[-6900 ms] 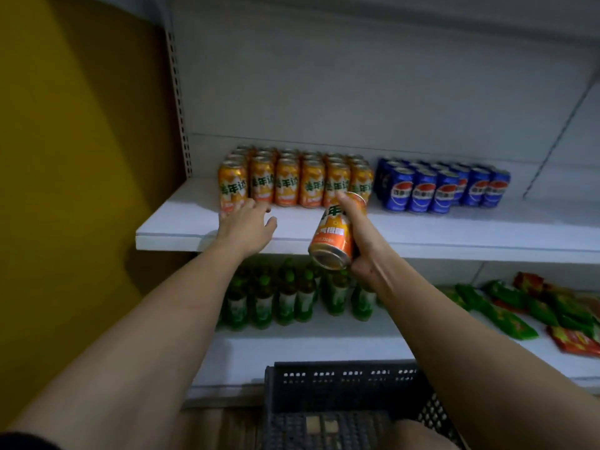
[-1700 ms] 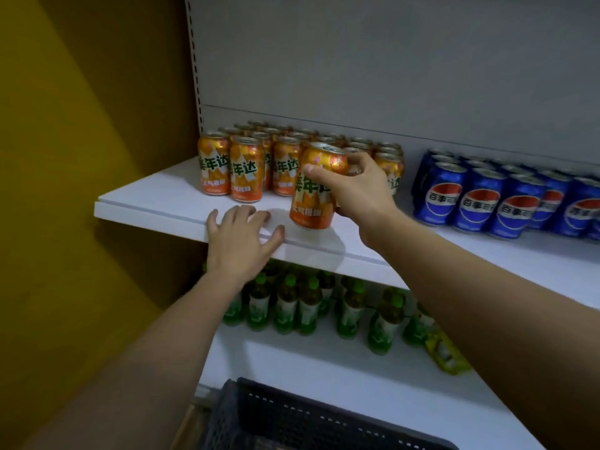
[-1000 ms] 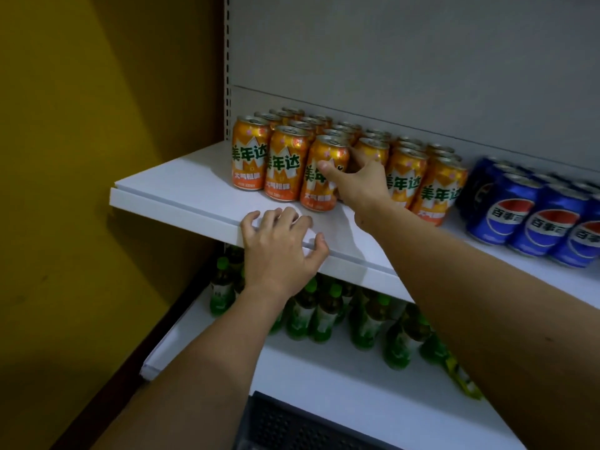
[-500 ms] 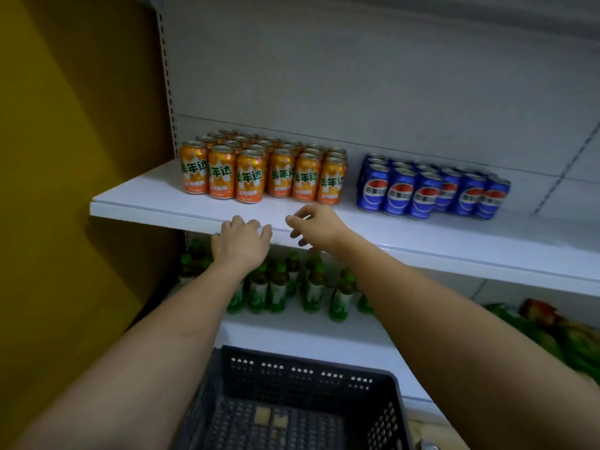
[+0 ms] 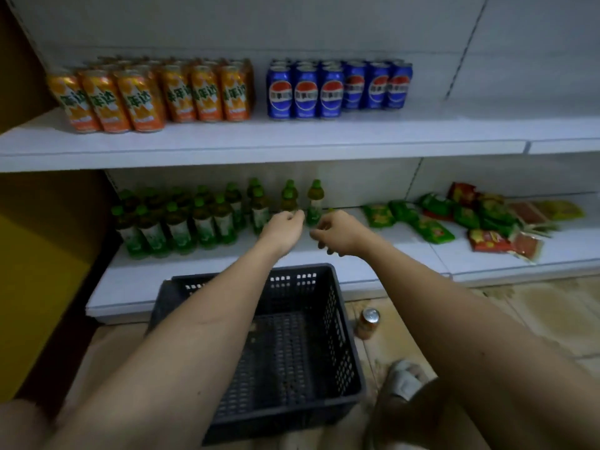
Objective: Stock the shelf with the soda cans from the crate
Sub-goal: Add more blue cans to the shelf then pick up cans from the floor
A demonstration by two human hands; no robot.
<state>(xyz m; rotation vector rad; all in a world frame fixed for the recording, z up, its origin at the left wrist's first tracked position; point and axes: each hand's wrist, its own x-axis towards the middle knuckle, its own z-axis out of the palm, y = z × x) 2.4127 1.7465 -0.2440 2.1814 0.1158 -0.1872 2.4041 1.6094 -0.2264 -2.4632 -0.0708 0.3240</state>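
Observation:
Several orange soda cans (image 5: 146, 95) stand in rows at the left of the white upper shelf (image 5: 292, 147), with blue cola cans (image 5: 337, 87) beside them. The dark plastic crate (image 5: 341, 319) sits on the floor below my arms, and I see no cans inside it. One orange can (image 5: 367, 323) stands on the floor to the crate's right. My left hand (image 5: 285, 228) and my right hand (image 5: 337, 233) hover side by side above the crate's far edge, in front of the lower shelf. Both hold nothing, with fingers loosely curled.
Green bottles (image 5: 194, 219) fill the left of the lower shelf (image 5: 389, 254), and snack packets (image 5: 480, 219) lie on its right. A yellow wall (image 5: 39, 254) bounds the left side. A foot in a grey sandal (image 5: 402, 381) rests on the tiled floor right of the crate.
My right hand set the orange can into the front row and let go. Both hands then left the upper shelf and dropped toward the crate, and the view tilted down.

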